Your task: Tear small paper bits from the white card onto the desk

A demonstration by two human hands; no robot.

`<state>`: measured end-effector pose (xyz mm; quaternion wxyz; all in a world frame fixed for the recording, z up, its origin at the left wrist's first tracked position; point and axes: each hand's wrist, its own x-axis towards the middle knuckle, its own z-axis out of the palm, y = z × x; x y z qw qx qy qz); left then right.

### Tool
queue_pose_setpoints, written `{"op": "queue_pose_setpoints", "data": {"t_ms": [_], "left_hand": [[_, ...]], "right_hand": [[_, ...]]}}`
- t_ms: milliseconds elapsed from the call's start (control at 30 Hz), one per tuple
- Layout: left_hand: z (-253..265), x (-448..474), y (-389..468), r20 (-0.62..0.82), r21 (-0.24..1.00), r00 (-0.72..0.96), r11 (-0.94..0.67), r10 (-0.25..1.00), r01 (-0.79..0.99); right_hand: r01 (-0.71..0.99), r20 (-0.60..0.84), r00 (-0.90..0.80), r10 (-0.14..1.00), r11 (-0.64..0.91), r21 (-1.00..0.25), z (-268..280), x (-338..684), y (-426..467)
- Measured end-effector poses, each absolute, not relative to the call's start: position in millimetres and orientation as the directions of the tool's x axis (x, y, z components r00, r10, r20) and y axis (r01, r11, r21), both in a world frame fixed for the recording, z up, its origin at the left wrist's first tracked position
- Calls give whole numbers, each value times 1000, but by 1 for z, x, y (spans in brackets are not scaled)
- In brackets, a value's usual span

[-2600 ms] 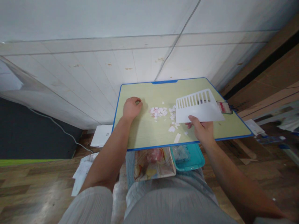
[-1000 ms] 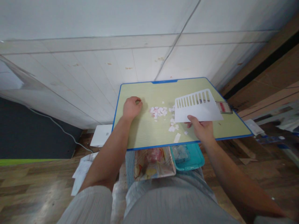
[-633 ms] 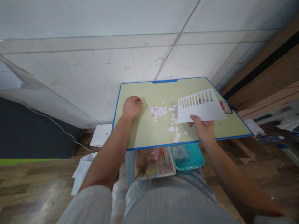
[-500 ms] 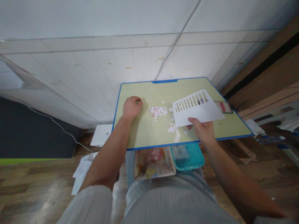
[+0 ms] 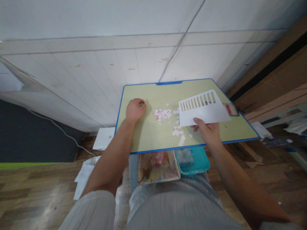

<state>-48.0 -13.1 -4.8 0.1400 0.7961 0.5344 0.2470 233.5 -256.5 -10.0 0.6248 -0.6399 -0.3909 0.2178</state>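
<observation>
My right hand (image 5: 208,130) pinches the lower edge of a white sheet (image 5: 203,113) with a row of long slots cut along its far side, thumb on top. The sheet is tilted above the right half of a small pale-yellow table (image 5: 148,137) with a blue rim. On the left of the table rests my left hand (image 5: 136,110), its fingers curled closed; whatever they may hold is hidden. Between the hands lies a pile of small white and pinkish paper-like pieces (image 5: 163,114). More loose pieces (image 5: 177,131) lie beside the sheet's left edge.
Below the table's near edge are a patterned tray (image 5: 165,175) and a turquoise plastic container (image 5: 201,161) with clear contents. A blurred-out red and pale item (image 5: 230,109) lies at the table's right. Behind stands a white wall (image 5: 100,67); cardboard boxes (image 5: 275,73) are stacked to the right.
My right hand has raised and tilted the slotted sheet slightly, shifting it up and a little right, so more of the loose pieces show. My left hand has hardly moved.
</observation>
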Motion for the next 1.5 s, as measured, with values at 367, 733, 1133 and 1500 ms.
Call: {"op": "queue_pose_setpoints", "data": {"t_ms": [367, 733, 1133, 1500], "left_hand": [[-6, -48, -12, 246, 499, 301, -386, 921, 775], [-4, -47, -13, 241, 472, 309, -389, 920, 791], [-5, -47, -12, 255, 495, 302, -392, 919, 775], [-7, -48, -11, 259, 487, 307, -398, 916, 777]], "right_hand": [[263, 218, 707, 673, 35, -964, -6, 233, -259], [183, 194, 573, 796, 107, -977, -2, 235, -263], [151, 166, 548, 820, 99, -984, -6, 238, -263], [291, 235, 575, 784, 72, -954, -15, 239, -257]]}}
